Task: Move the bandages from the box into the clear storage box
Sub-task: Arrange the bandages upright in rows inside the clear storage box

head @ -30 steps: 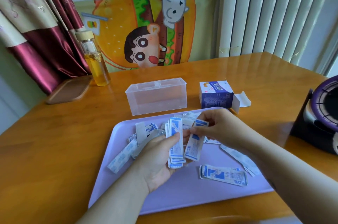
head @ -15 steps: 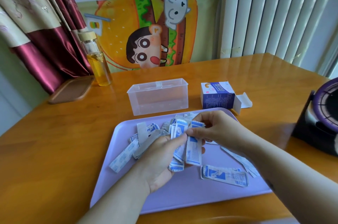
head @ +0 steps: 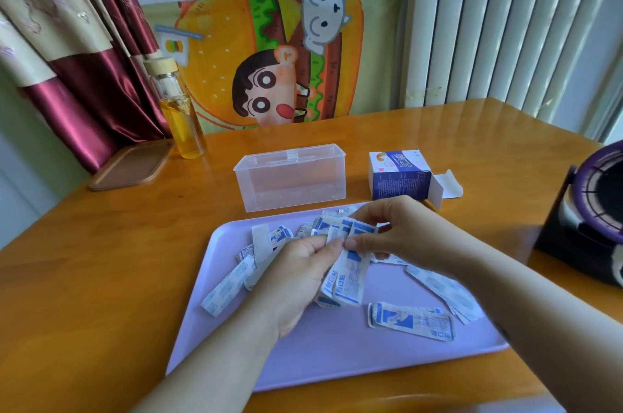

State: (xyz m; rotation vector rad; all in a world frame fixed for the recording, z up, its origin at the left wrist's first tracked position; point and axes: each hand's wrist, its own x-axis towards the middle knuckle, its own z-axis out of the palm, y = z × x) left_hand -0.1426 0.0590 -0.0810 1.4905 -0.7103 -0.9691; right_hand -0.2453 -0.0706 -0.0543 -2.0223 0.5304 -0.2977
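1. Head view. Both hands meet over the lilac tray (head: 337,357), which lies on the wooden table (head: 101,261).
2. Left hand (head: 296,277): palm turned inward, fingers curled round a bundle of wrapped bandages (head: 349,272); the strips fan out above and below the fist.
3. Right hand (head: 401,230): thumb and fingers pinch the top of the same bundle, touching the left fingertips.
4. Loose bandages lie scattered on the tray: several to the left of the left hand (head: 224,293), one flat strip (head: 409,320) near the front, more under the right wrist (head: 445,288), blurred.
5. Clear storage box (head: 291,176): lid off or open, I cannot tell which; stands on the table just behind the tray, apart from both hands. Nothing visible inside.
6. Bandage box (head: 399,175): blue and white carton just right of the clear box, end flap open toward the right.
7. Far left: glass bottle (head: 178,112) with yellow liquid, beside a brown flat lid (head: 129,165).
8. Right edge: a dark, purple-rimmed object (head: 593,210), partly out of frame.
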